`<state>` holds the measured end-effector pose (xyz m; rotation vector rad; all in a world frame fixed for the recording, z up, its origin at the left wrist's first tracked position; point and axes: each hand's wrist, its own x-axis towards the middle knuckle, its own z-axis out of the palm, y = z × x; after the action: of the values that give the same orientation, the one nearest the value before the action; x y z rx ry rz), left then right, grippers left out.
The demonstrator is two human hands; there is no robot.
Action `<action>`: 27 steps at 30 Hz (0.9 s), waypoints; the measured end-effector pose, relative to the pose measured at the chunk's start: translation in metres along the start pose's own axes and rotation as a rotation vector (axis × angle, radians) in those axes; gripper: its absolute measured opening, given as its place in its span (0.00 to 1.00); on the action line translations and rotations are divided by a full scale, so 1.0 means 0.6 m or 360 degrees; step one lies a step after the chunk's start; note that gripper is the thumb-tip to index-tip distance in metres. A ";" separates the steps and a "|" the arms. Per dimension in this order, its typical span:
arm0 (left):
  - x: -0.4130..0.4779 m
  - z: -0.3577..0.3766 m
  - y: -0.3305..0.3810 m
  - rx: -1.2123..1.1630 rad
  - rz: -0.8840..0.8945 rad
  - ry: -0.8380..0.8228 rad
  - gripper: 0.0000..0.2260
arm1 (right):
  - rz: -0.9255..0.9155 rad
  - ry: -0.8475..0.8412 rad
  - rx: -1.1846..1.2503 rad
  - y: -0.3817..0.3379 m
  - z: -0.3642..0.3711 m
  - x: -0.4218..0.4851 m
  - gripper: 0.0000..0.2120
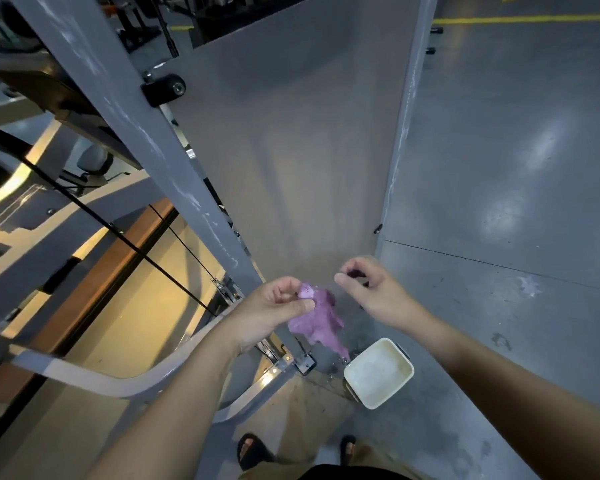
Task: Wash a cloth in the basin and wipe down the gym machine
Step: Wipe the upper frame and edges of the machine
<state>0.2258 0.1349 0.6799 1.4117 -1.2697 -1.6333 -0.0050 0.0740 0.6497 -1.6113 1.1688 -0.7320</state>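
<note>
Both hands up front: left hand (280, 308) pinches the purple cloth (317, 323), which hangs above the floor (499, 202); right hand (368, 289) pinches another corner. Basin (378, 374) sits below, beside the gym machine (284, 150).

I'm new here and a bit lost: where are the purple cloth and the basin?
purple cloth (317, 315): head view, middle of the hanging fabric.
basin (400, 382): head view, cream rim at its right side.

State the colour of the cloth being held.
The cloth is purple-pink, pinched by the left hand; head view.
</note>
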 end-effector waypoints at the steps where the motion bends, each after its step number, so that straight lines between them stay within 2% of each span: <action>1: -0.006 -0.002 -0.003 0.0000 0.0025 0.0018 0.04 | -0.0026 -0.0102 0.0025 0.001 0.007 -0.011 0.04; 3: -0.015 -0.010 -0.010 -0.0052 0.0075 0.0051 0.07 | -0.0026 -0.0344 0.0078 0.001 0.025 -0.029 0.04; 5: -0.027 -0.016 -0.017 -0.0080 0.0065 0.0111 0.09 | 0.0028 -0.0441 0.0089 0.007 0.045 -0.038 0.10; 9: -0.050 -0.029 -0.029 -0.0105 0.0057 0.0296 0.07 | 0.0080 -0.0456 0.0093 0.017 0.082 -0.033 0.14; 12: -0.067 -0.039 -0.040 -0.0117 0.0038 0.0299 0.06 | 0.0083 -0.0479 0.0123 0.013 0.107 -0.032 0.15; 16: -0.083 -0.053 -0.053 -0.0174 -0.0024 0.0316 0.08 | 0.0085 -0.0561 0.0097 0.005 0.138 -0.032 0.08; 19: -0.091 -0.068 -0.064 -0.0045 -0.0077 0.0387 0.06 | 0.0024 -0.0499 0.0122 0.011 0.153 -0.032 0.10; 23: -0.090 -0.067 -0.076 0.0198 -0.0120 0.0622 0.05 | 0.0158 -0.0548 0.0325 0.007 0.149 -0.034 0.10; 25: -0.082 -0.060 -0.082 0.0100 -0.0104 0.0662 0.06 | 0.0184 -0.0583 0.0353 0.003 0.149 -0.032 0.11; 27: -0.076 -0.057 -0.086 0.0033 -0.0096 0.0693 0.05 | 0.0234 -0.0509 0.0410 0.001 0.156 -0.025 0.11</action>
<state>0.2758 0.1850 0.6495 1.7163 -1.0001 -1.2563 0.0711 0.1216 0.6183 -1.3517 0.9093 -0.4859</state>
